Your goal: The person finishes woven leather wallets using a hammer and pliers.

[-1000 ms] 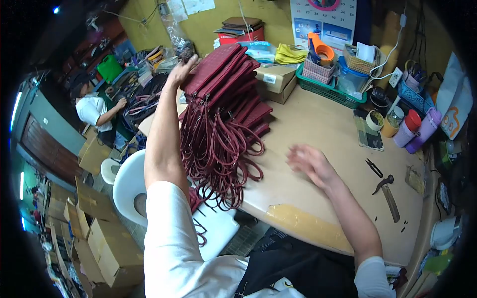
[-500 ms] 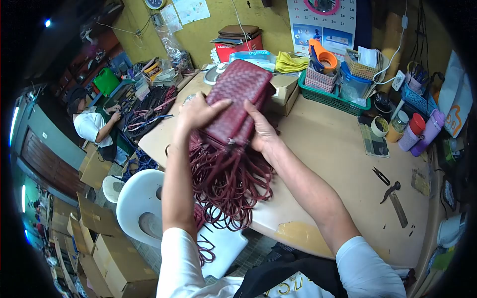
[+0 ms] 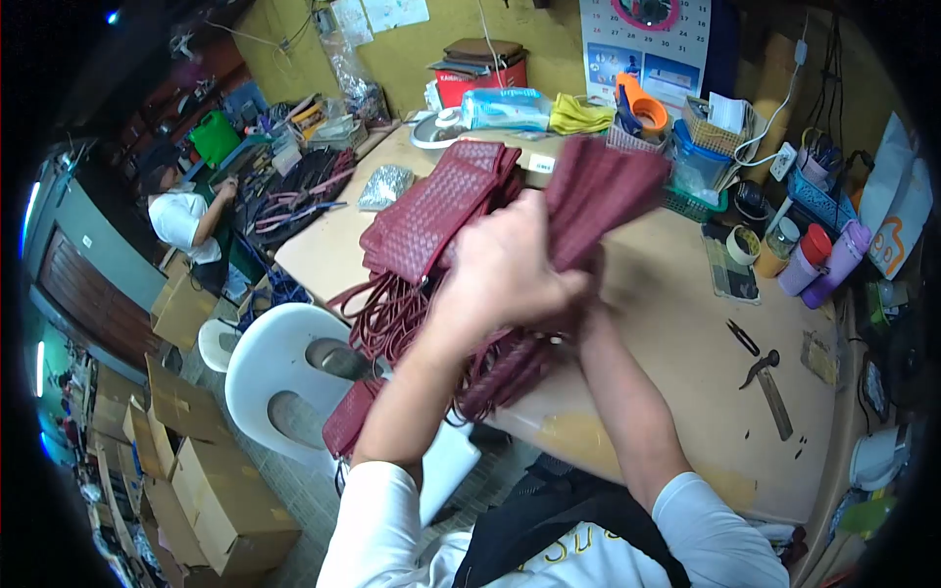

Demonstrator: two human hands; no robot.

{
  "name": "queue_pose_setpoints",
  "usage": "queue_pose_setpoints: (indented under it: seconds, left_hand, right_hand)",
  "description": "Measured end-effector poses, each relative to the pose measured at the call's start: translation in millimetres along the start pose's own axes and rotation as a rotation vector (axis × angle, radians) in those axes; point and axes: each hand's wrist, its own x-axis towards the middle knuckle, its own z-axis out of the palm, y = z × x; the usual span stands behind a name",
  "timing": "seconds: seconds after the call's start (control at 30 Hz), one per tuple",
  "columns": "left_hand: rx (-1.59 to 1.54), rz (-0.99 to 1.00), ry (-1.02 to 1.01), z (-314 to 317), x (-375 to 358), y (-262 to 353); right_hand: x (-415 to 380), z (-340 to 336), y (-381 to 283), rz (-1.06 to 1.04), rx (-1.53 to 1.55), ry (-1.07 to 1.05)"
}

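Note:
A stack of woven maroon leather pieces [image 3: 431, 220] lies on the table, with thin maroon cords [image 3: 387, 318] spread over the near edge. Another maroon bundle [image 3: 613, 196], blurred by motion, stands up just right of the stack. My left hand [image 3: 505, 260] is curled at the base of this bundle, its fingers partly hidden. Behind it, my right hand [image 3: 583, 289] is mostly covered by my left hand and the leather, so its fingers do not show. More maroon woven leather [image 3: 510, 377] hangs at the table edge below my hands.
A white chair [image 3: 260, 377] with a maroon piece [image 3: 348, 419] on it stands left. Right on the table [image 3: 676, 363] lie a hammer [image 3: 772, 392] and snips [image 3: 743, 337]. Baskets and bottles line the back. A person [image 3: 181, 220] works at the far left; cardboard boxes [image 3: 230, 500] sit below.
The stacked leather now rests on the table, out of my hands. My hands have come together to its right, with another maroon bundle raised between them. A silvery packet is now visible behind the stack.

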Motion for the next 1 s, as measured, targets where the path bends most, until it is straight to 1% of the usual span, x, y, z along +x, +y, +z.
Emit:
queue_pose_setpoints:
  seconds: [0.1,0.13,0.17,0.2,0.23,0.27,0.3,0.33,0.37,0.4,0.43,0.47,0.53,0.57,0.6,0.67,0.7,0.73,0.77,0.8,0.87,0.9,0.93,0.97,1.0]
  left_hand:
    - [-0.181,0.166,0.167,31.6,-25.5,37.6]
    - [-0.266,0.208,0.224,39.9,-29.6,44.5]
    - [-0.366,0.224,0.229,47.2,-32.6,48.9]
    - [-0.472,0.136,0.073,48.6,-37.8,56.2]
    - [-0.695,0.244,0.038,61.8,-41.0,59.2]
    - [-0.924,0.351,0.000,79.8,-44.5,59.9]
    - [-1.053,0.287,-0.158,92.9,-55.2,60.2]
    - [-1.306,0.288,-0.206,113.0,-62.7,56.7]
    - [-1.565,0.261,-0.236,111.9,-70.4,51.3]
    - [-1.713,0.205,-0.201,117.2,-76.5,43.8]
    - [-1.861,0.062,-0.179,112.5,-87.7,47.9]
    - [-1.860,0.003,-0.168,112.4,-97.6,51.2]
    - [-1.586,0.053,-0.252,142.0,-120.3,52.5]
    - [-1.377,0.120,-0.284,166.4,-129.8,54.4]
    - [-1.063,0.162,-0.318,190.3,-137.4,57.9]
    - [-1.347,0.054,-0.400,229.5,-148.2,61.6]
    - [-1.348,0.056,-0.405,229.2,-144.9,68.6]
    - [-1.418,0.070,-0.365,225.5,-141.9,73.0]
    - [-1.487,0.082,-0.324,222.7,-141.5,76.3]
    - [-1.481,0.092,-0.334,224.5,-137.7,75.2]
    - [-1.277,0.260,-0.286,228.1,-132.9,69.8]
    - [-1.379,0.212,-0.206,225.3,-138.3,71.0]
    - [-1.380,0.201,-0.215,222.3,-148.1,64.5]
    - [-1.060,0.167,-0.012,217.4,-157.9,53.6]
    - [-0.732,0.134,0.183,215.5,-166.7,47.7]
  right_hand:
    - [-63.8,11.4,-32.1,-0.149,-0.155,-0.006]
    - [-94.4,11.3,-54.8,-0.204,-0.206,-0.006]
    - [-115.7,14.7,-79.2,-0.263,-0.256,-0.008]
    - [-120.0,27.9,-73.5,-0.324,-0.307,-0.008]
    - [-141.9,28.1,-101.6,-0.321,-0.347,0.091]
    - [-165.1,57.4,-121.6,-0.279,-0.543,0.033]
    - [-186.2,87.7,-138.6,-0.292,-0.904,0.153]
    - [-200.4,115.0,-148.1,-0.311,-0.916,0.175]
    - [-212.7,139.9,-156.0,-0.188,-1.370,0.182]
    - [-225.1,157.3,-160.0,-0.030,-1.812,0.198]
    - [-234.6,167.2,-157.8,-0.020,-2.007,0.218]
    - [-245.3,177.5,-149.2,0.077,-2.230,0.263]
    - [-265.1,166.8,-123.7,0.266,-2.408,0.421]
    - [-276.6,137.0,-113.4,0.292,-2.516,0.369]
    - [-286.8,102.6,-102.5,0.321,-2.619,0.308]
    - [-298.8,76.1,-79.8,-0.006,-2.806,0.220]
    - [-299.7,65.3,-77.5,0.120,-2.801,0.273]
    - [-300.3,61.9,-78.4,0.120,-2.788,0.291]
    - [-297.0,61.4,-83.6,0.214,-2.681,0.311]
    - [-293.3,61.3,-91.0,0.289,-2.585,0.328]
    - [-297.4,63.9,-98.0,0.290,-2.608,0.329]
    - [-300.1,71.7,-99.8,0.274,-2.698,0.315]
    - [-304.3,77.5,-98.4,0.266,-2.781,0.296]
    - [-308.5,80.1,-92.1,0.198,-2.874,0.432]
    - [-308.0,77.1,-92.1,0.205,-2.869,0.426]
